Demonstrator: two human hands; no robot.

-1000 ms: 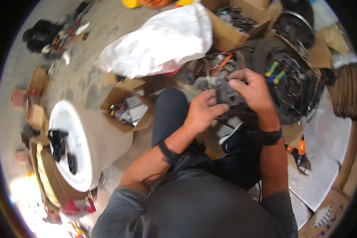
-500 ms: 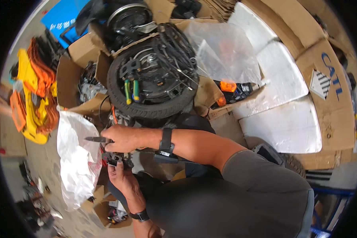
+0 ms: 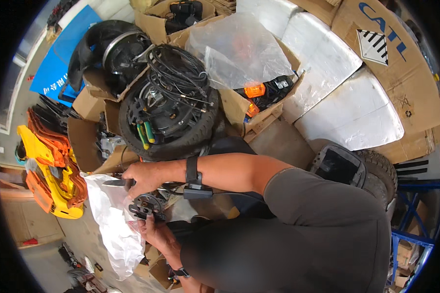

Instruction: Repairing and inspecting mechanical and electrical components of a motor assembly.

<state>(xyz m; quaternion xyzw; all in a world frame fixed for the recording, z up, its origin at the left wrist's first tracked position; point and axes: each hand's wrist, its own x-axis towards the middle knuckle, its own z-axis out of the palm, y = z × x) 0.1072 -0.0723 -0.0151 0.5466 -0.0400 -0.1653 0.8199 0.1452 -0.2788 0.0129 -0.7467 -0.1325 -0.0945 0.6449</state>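
Note:
My right hand [image 3: 144, 177] grips a dark, flat, elongated tool [image 3: 116, 182] that points left over the crumpled white sheet [image 3: 112, 234]. Just below, my left hand [image 3: 152, 228] has its fingers closed on a dark metal part [image 3: 144, 207] with round openings, held low in front of me beside the sheet. Above both hands lies a tyred wheel [image 3: 203, 122] with looped black cables [image 3: 178, 63] on it and pliers with green-yellow handles [image 3: 146, 134].
Open cardboard boxes [image 3: 78, 141] hold metal parts, another wheel and orange lamps [image 3: 254, 90]. Yellow and orange panels [image 3: 54, 195] stand left; white foam blocks [image 3: 347, 112] and large cardboard [image 3: 386, 88] are right. A blue metal frame [image 3: 425, 239] is at the lower right.
The view has swung right. My right hand has come away from the dark part with a flat tool in it; my left hand still holds the part.

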